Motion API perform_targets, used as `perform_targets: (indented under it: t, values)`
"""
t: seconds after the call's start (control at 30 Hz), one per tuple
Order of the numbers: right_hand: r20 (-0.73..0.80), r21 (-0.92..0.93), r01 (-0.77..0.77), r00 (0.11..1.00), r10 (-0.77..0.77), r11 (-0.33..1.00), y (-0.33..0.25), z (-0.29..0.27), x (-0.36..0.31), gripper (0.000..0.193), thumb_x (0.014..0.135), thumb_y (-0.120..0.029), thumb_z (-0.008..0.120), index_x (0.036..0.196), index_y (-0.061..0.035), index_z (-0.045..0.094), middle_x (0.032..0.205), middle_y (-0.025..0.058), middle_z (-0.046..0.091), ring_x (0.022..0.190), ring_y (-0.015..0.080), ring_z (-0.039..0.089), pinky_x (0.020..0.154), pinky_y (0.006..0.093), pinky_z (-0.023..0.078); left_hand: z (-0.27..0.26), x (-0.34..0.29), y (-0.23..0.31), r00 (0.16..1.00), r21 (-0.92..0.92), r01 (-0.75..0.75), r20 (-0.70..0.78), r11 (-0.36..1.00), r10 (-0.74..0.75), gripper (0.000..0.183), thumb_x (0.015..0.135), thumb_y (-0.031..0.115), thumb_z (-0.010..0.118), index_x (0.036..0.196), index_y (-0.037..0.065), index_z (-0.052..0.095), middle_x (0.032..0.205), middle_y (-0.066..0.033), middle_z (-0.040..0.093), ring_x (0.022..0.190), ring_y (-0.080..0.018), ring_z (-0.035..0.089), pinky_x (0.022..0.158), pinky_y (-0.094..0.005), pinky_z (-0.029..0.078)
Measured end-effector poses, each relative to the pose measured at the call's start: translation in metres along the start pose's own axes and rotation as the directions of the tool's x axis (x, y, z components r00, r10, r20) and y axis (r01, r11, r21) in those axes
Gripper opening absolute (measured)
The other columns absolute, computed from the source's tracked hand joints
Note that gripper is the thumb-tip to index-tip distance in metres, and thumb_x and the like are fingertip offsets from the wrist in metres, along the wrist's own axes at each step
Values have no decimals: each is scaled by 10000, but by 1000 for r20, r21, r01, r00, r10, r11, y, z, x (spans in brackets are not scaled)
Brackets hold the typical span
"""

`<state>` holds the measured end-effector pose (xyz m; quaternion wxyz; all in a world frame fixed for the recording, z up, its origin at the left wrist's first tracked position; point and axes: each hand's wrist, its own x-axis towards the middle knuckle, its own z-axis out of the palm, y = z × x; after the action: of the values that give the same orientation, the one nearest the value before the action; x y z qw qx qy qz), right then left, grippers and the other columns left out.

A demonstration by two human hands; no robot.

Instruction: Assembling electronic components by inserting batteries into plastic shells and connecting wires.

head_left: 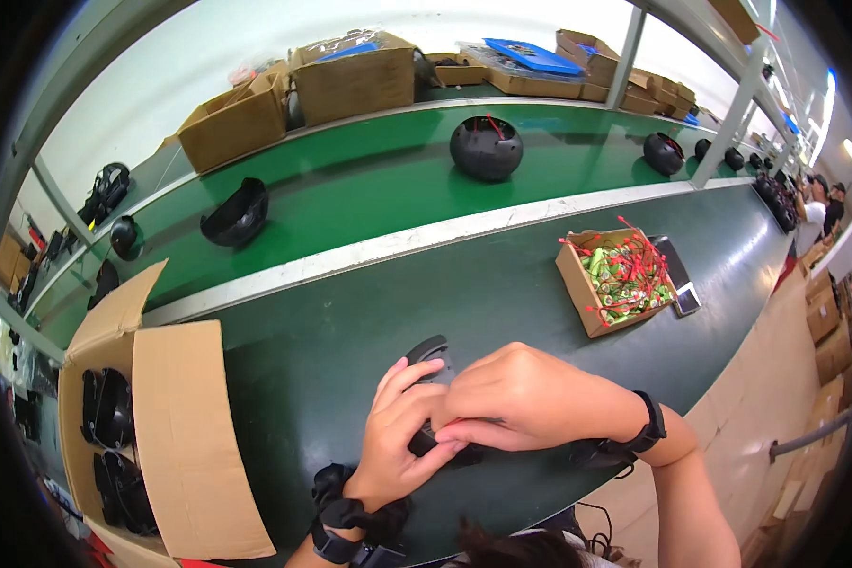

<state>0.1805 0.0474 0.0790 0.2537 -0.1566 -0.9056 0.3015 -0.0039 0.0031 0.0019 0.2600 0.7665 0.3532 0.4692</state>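
At the near middle of the dark green bench, my left hand (402,417) closes around a black curved plastic part (430,348). Its upper rim shows above my fingers, and the rest is largely covered. My right hand (516,393) bends over the same part, thumb and fingertips pinched together close to my left thumb. A bit of red shows at that pinch, but what the fingers hold is too hidden to name. To the right, an open cardboard box (577,292) holds several green battery cells (620,275) with red and black leads.
A phone-like dark slab (677,275) lies beside the battery box. Open carton (194,445) with black shells (114,407) stands left. Beyond a white rail (388,244), the green conveyor (350,170) carries black round housings (486,150). Cardboard boxes (350,80) line the back; people (819,204) are far right.
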Motion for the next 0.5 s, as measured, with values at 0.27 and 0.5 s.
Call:
perform_targets:
  t: [0.27, 0.5]
  values:
    - [-142, 360, -50, 984, 108, 932, 0, -15, -32, 490, 798, -160, 748, 1226, -31, 548, 953, 104, 689, 769, 193, 675, 704, 293, 524, 1, -11, 1, 999, 48, 32, 37, 998, -34, 76, 815, 162, 653, 779, 131, 711, 858, 10, 716, 1118, -290, 534, 1091, -518, 201]
    - [-702, -82, -433, 665, 257, 898, 30, -104, -118, 228, 839, -73, 656, 1053, 8, 650, 933, 95, 701, 817, 141, 668, 720, 254, 507, 21, -12, 9, 984, -3, 28, -177, 1000, -28, 495, 979, 347, 455, 563, 96, 553, 602, -7, 657, 914, -231, 524, 1080, -513, 239]
